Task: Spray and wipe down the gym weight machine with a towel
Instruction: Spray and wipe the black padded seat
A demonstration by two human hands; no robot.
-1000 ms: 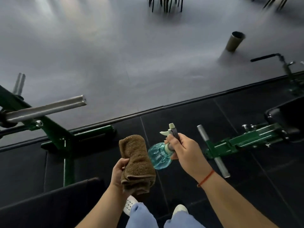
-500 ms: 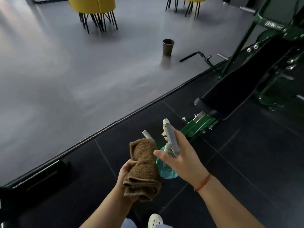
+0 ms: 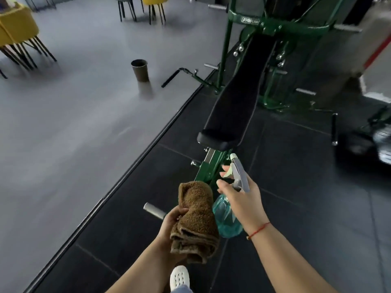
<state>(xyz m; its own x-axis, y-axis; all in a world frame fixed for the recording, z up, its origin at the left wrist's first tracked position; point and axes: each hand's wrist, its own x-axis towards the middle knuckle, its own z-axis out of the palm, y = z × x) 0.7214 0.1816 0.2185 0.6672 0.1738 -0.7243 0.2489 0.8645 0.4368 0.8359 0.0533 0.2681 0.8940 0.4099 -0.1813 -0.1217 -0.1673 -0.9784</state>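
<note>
Head view, looking down and forward. The left hand [image 3: 171, 221] grips a folded brown towel [image 3: 196, 218], thumb pressed on its upper fold. Just beside it, the right hand [image 3: 243, 200] is curled round the neck of a blue-green spray bottle [image 3: 225, 217], with two fingers [image 3: 221, 185] extended at the trigger; the nozzle points toward the weight machine [image 3: 229, 39]. A red string bracelet [image 3: 258, 230] circles the right wrist. The machine, a green frame carrying a long black pad [image 3: 237, 102], stands directly ahead of both hands on dark floor tiles [image 3: 296, 187]. A short metal bar [image 3: 153, 208] shows beside the left hand. On the grey floor [image 3: 63, 134] to the left stands a brown cup [image 3: 140, 70], with yellow chairs [image 3: 17, 28] beyond. A white shoe [image 3: 179, 275] appears below the towel.
</note>
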